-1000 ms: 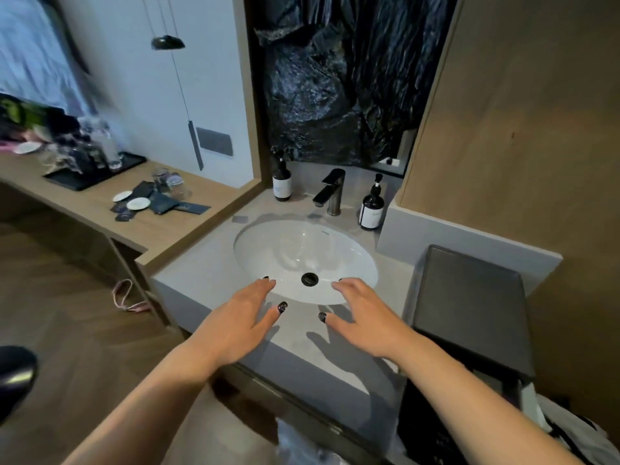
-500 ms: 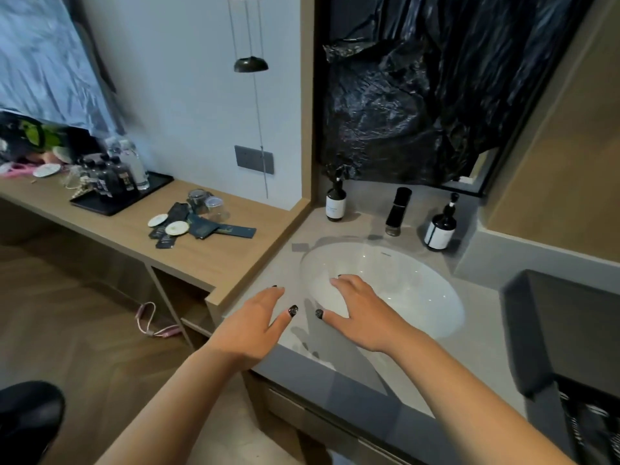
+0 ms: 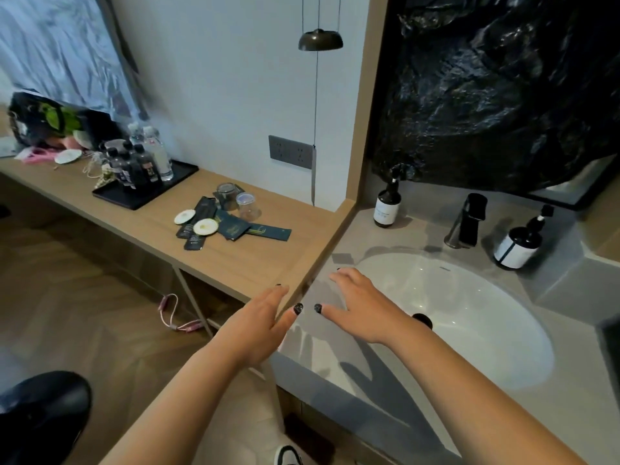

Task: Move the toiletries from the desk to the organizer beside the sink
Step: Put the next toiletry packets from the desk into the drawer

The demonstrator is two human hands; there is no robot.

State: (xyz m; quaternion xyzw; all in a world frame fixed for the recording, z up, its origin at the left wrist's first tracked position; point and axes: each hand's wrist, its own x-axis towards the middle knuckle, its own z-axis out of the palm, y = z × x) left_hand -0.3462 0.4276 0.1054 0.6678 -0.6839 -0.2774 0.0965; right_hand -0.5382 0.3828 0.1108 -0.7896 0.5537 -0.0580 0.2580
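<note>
A pile of toiletries [image 3: 231, 226] lies on the wooden desk [image 3: 255, 263]: dark sachets and flat packets, two round white lidded items [image 3: 205, 227], and two small clear cups [image 3: 248, 204]. My left hand [image 3: 258, 325] hovers empty with fingers spread over the desk's near corner. Over the left rim of the white sink [image 3: 469, 317], my right hand [image 3: 360, 303] is flat, open and empty. The dark organizer shows only as a sliver at the right edge [image 3: 612, 333].
A black tray [image 3: 174, 182] with bottles stands further left on the desk. A dark pump bottle [image 3: 387, 204], a black faucet [image 3: 468, 223] and a white-labelled dispenser [image 3: 520, 246] line the back of the grey counter [image 3: 369, 380]. A pendant lamp [image 3: 320, 40] hangs above.
The view has swung left from the sink and organizer toward the desk. Both hands have shifted left with it, staying open and empty.
</note>
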